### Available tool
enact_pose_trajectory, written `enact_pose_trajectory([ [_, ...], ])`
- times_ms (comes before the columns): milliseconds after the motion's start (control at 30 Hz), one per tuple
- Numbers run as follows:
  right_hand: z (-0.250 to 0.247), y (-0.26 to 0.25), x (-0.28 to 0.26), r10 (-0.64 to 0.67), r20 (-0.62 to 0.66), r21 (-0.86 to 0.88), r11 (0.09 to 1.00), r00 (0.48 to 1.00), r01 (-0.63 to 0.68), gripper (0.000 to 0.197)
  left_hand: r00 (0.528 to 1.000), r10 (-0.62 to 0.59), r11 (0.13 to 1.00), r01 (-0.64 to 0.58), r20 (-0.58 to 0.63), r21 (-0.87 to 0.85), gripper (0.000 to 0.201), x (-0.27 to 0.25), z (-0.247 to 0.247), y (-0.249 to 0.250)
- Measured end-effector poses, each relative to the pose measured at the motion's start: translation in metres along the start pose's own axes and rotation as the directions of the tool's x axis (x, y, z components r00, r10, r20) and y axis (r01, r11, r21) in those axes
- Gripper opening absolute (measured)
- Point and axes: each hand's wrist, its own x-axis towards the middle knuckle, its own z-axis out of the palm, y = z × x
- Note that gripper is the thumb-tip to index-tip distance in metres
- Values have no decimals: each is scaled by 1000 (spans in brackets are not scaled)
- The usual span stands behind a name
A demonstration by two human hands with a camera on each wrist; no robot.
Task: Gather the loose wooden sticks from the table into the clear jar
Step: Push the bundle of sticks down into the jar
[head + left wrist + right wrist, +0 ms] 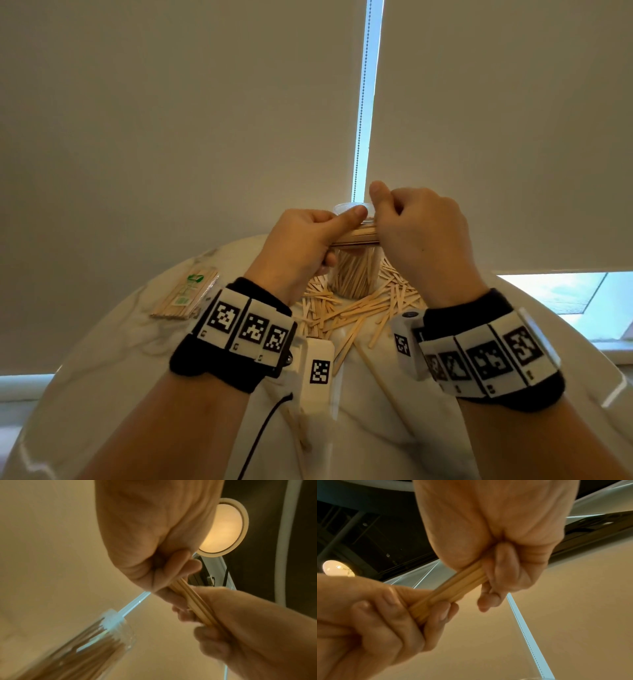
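While both hands are raised above the table (pixel 394 411), we hold one bundle of wooden sticks (pixel 356 236) between them: the left hand (pixel 301 246) has its fingers (pixel 390 614) curled round one end with the thumb laid along the top, and the right hand (pixel 421 236) has its fingers (pixel 503 566) curled round the other end. The bundle's long axis lies roughly level, running from hand to hand, and it sits directly in front of the upper part of the clear jar (pixel 352 274), close to the rim. The jar stands upright on the table between the wrists and already holds many sticks on end. We judge that the bundle's axis must turn from level to upright before it can enter the mouth, so one hand has to let go while the other tips the bundle down; the two hands appear about equally near the mouth, and the frames do not settle which is better placed. The loose sticks (pixel 359 315) remaining lie scattered on the table around the jar's base and toward us. A wrapped pack of skewers (pixel 185 294) rests well apart on the left.
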Motion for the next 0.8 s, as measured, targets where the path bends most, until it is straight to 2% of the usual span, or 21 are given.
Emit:
enact_pose_trajectory([
  [100,-1,0,3,-7,-44,167,986,999,14,50,995,-4,996,-5,-104,-84,39,2,4,-4],
  [167,-1,2,4,-55,-77,83,995,996,62,49,989,-3,996,-11,-150,-94,37,4,2,-4],
  [233,1,1,1,-114,-28,-93,989,993,111,55,990,7,997,-18,-144,-75,37,3,-1,-3],
  [300,5,1,-2,-111,17,-228,967,994,112,62,991,2,999,-8,-131,-47,39,2,0,-1],
  [367,6,4,-2,-65,25,-262,963,998,69,61,987,-73,996,64,-141,-69,46,2,2,3],
  [467,5,12,2,-4,40,-186,982,999,11,59,960,-185,972,147,-208,-185,61,6,-4,7],
  [533,5,13,3,21,51,-142,990,998,-13,58,959,-215,928,143,-183,-344,65,6,-7,7],
  [600,8,8,1,3,67,-136,991,998,6,57,973,-212,878,149,-90,-455,71,1,-4,9],
  [667,13,4,-1,-19,51,-176,984,999,27,54,977,-204,874,157,-54,-460,74,-1,3,8],
  [800,12,5,0,-9,33,-206,978,999,16,51,979,-186,887,134,-76,-442,76,-1,11,3],
])
